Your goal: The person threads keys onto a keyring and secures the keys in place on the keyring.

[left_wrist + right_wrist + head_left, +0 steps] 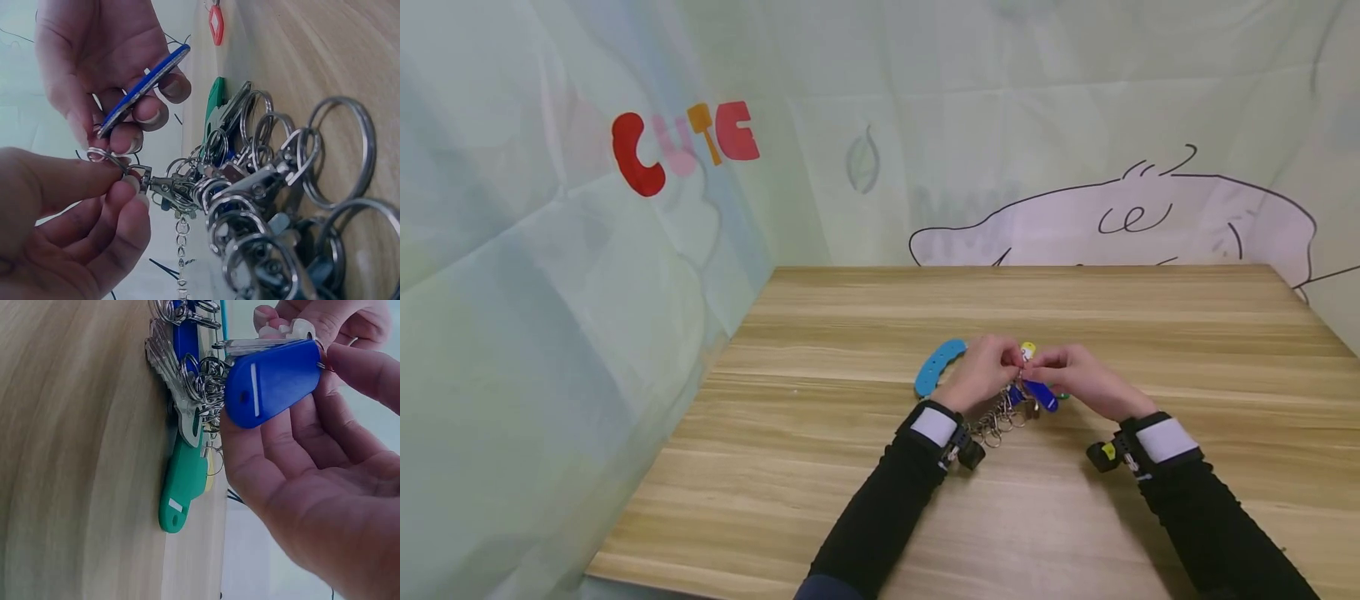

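Observation:
Above the wooden table my left hand (981, 367) pinches a small metal swivel clasp (145, 179) between thumb and fingers. Close beside it, my right hand (1090, 383) holds a blue key tag (275, 381) by its ring end, thumb at the thin split ring. A key (256, 344) hangs along with that tag. The split ring (103, 153) meets the clasp's end between the two hands; whether they are linked cannot be told. Beneath lies a bunch of metal rings and clasps (996, 423), with a green key tag (181, 487) and more keys (169, 369).
A light-blue curved piece with holes (934, 371) rests left of my left hand. Beyond the hands lies a yellow tag (1028, 348). A red tag (216, 26) shows in the left wrist view. The wooden tabletop (820, 467) meets printed curtains (820, 125) at its back and left.

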